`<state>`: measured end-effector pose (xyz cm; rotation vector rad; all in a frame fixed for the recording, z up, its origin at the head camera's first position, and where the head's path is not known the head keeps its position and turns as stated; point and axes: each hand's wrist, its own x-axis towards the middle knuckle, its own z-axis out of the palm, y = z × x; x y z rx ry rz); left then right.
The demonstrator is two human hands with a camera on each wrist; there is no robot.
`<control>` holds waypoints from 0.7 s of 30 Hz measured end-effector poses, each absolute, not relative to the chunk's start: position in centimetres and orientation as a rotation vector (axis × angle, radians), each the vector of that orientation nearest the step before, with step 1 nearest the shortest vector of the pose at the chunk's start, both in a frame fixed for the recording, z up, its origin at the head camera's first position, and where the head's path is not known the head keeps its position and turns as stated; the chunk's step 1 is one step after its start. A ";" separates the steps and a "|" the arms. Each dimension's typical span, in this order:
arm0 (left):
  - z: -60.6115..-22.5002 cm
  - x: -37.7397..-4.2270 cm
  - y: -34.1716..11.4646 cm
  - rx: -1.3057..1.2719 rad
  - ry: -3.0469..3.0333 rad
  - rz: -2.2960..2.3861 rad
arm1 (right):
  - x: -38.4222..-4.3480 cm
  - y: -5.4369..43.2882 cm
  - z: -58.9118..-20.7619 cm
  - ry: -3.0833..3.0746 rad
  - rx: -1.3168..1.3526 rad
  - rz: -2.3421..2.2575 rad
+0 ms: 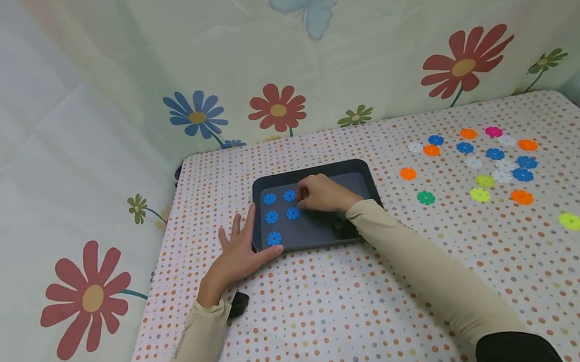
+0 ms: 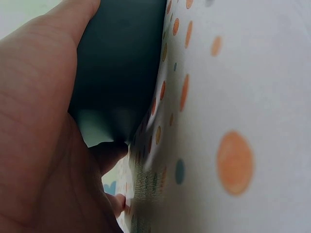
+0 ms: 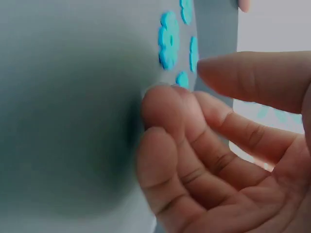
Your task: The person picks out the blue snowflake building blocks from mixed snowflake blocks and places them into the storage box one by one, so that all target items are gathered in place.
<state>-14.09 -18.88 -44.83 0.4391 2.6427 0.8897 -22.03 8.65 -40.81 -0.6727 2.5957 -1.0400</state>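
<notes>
A dark grey tray (image 1: 319, 236) lies on the table, with several blue flower-shaped discs (image 1: 271, 217) in two columns on its left side. My left hand (image 1: 240, 257) is at the tray's left front corner, fingers spread along the left side and thumb at the front rim. My right hand (image 1: 323, 194) is over the tray, just right of the second column of discs. In the right wrist view its thumb (image 3: 257, 77) stands apart from the loosely bent fingers, and nothing shows between them. Near those fingertips lies a blue disc (image 3: 169, 41) on the tray floor.
Loose flower discs are scattered on the table's right side: orange (image 1: 522, 197), green (image 1: 426, 198), yellow (image 1: 572, 220), pink (image 1: 493, 132), white (image 1: 503, 175) and blue (image 1: 523, 175). A dotted cloth (image 1: 319, 313) covers the table. A flower-print curtain (image 1: 362, 58) hangs behind it.
</notes>
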 end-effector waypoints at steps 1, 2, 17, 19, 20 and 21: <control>-44.8 -14.1 -18.9 0.442 2.643 0.895 | -22.0 9.0 -40.6 2.606 -0.681 -1.058; -44.8 -14.2 -18.9 0.445 2.646 0.897 | -22.0 9.4 -40.4 2.620 -0.686 -1.081; -44.8 -14.4 -18.9 0.459 2.657 0.903 | -22.5 17.7 -37.9 2.857 -0.331 -1.517; -44.8 -14.4 -18.8 0.461 2.653 0.904 | -22.5 19.0 -38.1 2.887 -0.291 -1.514; -44.7 -14.4 -18.8 0.463 2.652 0.904 | -22.5 19.6 -38.2 2.902 -0.272 -1.507; -44.7 -14.4 -18.8 0.462 2.650 0.903 | -22.5 20.2 -38.2 2.910 -0.250 -1.498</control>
